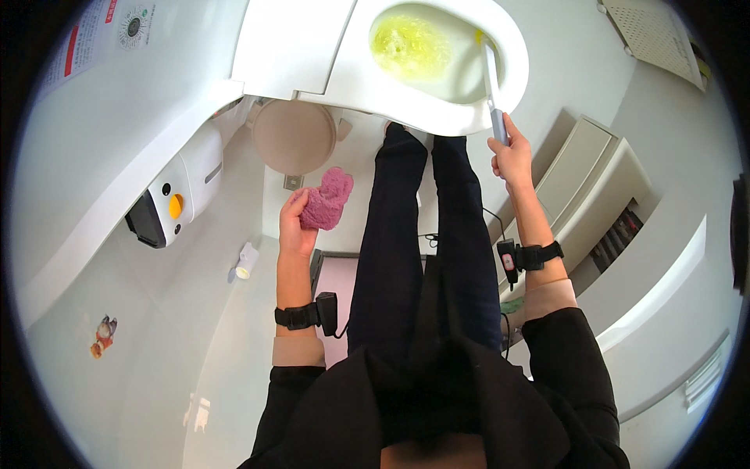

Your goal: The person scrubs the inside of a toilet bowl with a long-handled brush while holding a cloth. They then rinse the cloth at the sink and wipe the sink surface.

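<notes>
My right hand (pixel 513 153) grips the grey handle of a toilet brush (pixel 491 76). Its white shaft crosses the rim of a white toilet bowl (pixel 508 35), and the small yellow part at its far end touches or nearly touches the inner wall on the right. Yellow-green, bubbly water (pixel 410 47) covers the left part of the bowl. In my left hand (pixel 297 220) is a crumpled pink cloth (pixel 328 202), held away from the toilet, above the floor. Dark straps with small devices sit on both wrists.
A round beige bin (pixel 294 138) stands left of the toilet, near a floor drain (pixel 293 182). A white dispenser with a penguin face (pixel 181 193) is along the left wall. To the right are a narrow white cabinet (pixel 580 164) and a perforated rack (pixel 653 41).
</notes>
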`<move>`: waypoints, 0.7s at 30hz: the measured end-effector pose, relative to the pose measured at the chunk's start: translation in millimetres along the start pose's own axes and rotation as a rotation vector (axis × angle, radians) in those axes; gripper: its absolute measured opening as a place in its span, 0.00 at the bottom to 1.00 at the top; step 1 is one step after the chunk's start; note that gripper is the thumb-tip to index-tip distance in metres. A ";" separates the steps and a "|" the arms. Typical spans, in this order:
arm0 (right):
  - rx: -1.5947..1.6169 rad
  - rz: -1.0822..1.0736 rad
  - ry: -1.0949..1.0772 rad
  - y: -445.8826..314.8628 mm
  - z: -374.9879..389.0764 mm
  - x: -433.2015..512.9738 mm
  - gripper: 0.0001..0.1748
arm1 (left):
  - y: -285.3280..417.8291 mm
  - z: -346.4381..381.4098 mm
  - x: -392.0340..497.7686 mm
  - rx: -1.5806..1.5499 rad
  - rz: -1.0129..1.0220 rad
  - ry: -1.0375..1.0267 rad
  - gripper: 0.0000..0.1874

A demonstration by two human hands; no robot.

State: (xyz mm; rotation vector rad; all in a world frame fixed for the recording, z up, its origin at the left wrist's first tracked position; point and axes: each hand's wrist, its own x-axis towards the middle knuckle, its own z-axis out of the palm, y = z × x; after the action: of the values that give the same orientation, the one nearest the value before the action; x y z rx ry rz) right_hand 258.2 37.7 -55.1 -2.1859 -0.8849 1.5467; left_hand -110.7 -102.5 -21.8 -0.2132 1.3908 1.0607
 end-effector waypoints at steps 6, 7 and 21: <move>0.443 0.070 0.074 -34.8 51.7 -18.0 0.38 | 8.1 16.8 0.9 0.032 0.030 -0.039 0.11; 0.475 0.048 0.074 -33.5 60.9 -24.2 0.38 | 9.7 19.5 0.3 0.040 0.042 -0.056 0.11; -0.307 -0.301 0.200 26.5 39.7 27.0 0.34 | 21.6 22.2 2.0 0.031 0.029 -0.020 0.11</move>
State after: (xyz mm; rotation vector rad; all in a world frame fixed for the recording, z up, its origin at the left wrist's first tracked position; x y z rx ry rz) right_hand 235.3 31.5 -104.6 -2.2269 -1.3832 1.0895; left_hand -111.0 -74.4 -8.6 -0.1598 1.3951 1.0615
